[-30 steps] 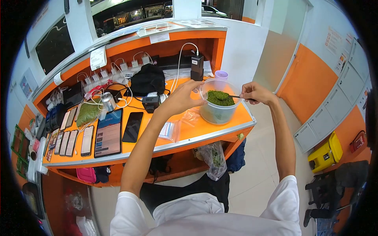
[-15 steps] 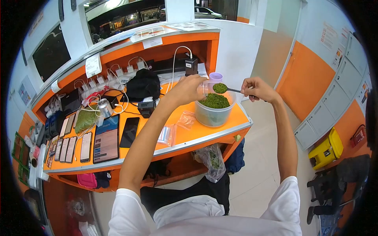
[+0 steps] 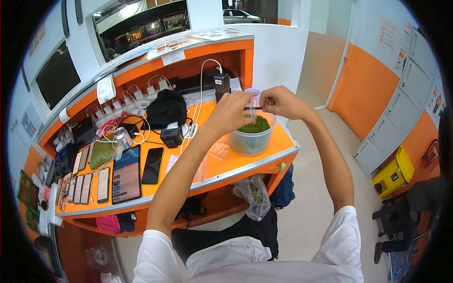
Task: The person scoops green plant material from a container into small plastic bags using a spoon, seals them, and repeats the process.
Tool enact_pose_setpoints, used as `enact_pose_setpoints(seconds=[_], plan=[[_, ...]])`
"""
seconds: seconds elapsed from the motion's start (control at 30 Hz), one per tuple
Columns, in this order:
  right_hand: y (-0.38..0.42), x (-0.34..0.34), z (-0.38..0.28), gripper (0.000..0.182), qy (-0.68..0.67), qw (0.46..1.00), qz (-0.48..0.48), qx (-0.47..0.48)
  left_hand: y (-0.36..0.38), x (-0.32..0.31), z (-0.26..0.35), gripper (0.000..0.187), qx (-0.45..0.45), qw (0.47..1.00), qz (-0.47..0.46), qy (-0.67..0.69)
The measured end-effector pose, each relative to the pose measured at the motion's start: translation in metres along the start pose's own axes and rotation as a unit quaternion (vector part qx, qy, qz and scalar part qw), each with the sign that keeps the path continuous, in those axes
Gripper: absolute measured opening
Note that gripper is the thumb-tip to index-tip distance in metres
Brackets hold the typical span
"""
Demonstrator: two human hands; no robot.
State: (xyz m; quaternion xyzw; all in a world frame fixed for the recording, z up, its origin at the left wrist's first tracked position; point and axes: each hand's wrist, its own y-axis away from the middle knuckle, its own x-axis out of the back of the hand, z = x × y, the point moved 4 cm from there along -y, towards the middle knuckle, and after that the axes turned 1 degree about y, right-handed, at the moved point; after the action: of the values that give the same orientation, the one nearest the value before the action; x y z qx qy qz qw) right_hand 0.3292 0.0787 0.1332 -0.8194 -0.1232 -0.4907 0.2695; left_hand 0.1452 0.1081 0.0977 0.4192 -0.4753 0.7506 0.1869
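My left hand is closed on a small clear plastic bag, held over a round translucent tub. Loose, finely shredded green stuff fills the tub's upper part. Pinched in my right hand is a spoon with a dark handle. It lies level across the mouth of the bag; its bowl is hidden behind my left fingers. Just behind the tub stands a purple cup.
On the orange desk to the left lie a tablet, a black phone and several other phones. A drink can, a bag of green stuff, cables and a black cloth sit behind them.
My right hand has moved left with the spoon, bringing its heaped green load from above the tub to the bag at my left hand. The view has shifted slightly.
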Motion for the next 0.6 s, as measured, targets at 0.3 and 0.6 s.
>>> enact_pose_setpoints(seconds=[0.3, 0.6], plan=[[-0.006, -0.008, -0.029, 0.013, 0.183, 0.983, 0.015, 0.025, -0.009, -0.001, -0.014, 0.071, 0.089, 0.994, -0.044, 0.048], [-0.002, 0.001, -0.014, 0.022, 0.066, 0.997, -0.019, -0.022, -0.006, -0.016, -0.024, 0.052, 0.114, 0.975, -0.005, 0.193]])
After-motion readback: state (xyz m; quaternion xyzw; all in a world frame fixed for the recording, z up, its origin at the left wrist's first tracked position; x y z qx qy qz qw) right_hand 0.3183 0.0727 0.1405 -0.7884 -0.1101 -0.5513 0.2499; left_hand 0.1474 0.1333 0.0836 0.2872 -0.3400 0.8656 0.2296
